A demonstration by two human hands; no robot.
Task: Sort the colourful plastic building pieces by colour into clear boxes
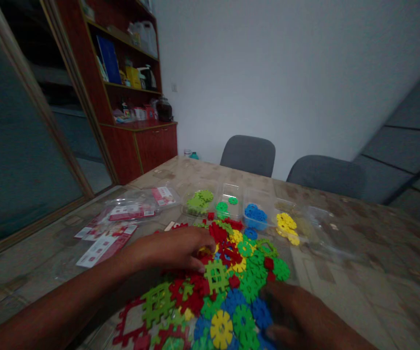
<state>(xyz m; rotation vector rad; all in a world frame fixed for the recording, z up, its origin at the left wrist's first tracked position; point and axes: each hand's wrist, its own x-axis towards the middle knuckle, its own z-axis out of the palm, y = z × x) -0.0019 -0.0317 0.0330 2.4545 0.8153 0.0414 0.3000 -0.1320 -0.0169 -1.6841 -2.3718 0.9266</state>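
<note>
The bench (359, 272) carried a loose heap of plastic gear pieces (228, 282) under both hands, with sorting tubs (231, 204) just beyond. The left hand (173, 250) lay flat, fingers curled on red pieces; the right hand (297, 316) rested loosely at the heap's edge, its grip unclear. Interlocked teeth could likely drag neighbours off the bench.

Head view — forward-down, close over table (359, 272)

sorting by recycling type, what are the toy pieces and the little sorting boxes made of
Toy pieces: likely rigid plastic, bright solid colours, moulded notched shapes, fairly matte. Sorting boxes: seemingly thin clear plastic, since contents and table show through.
</note>
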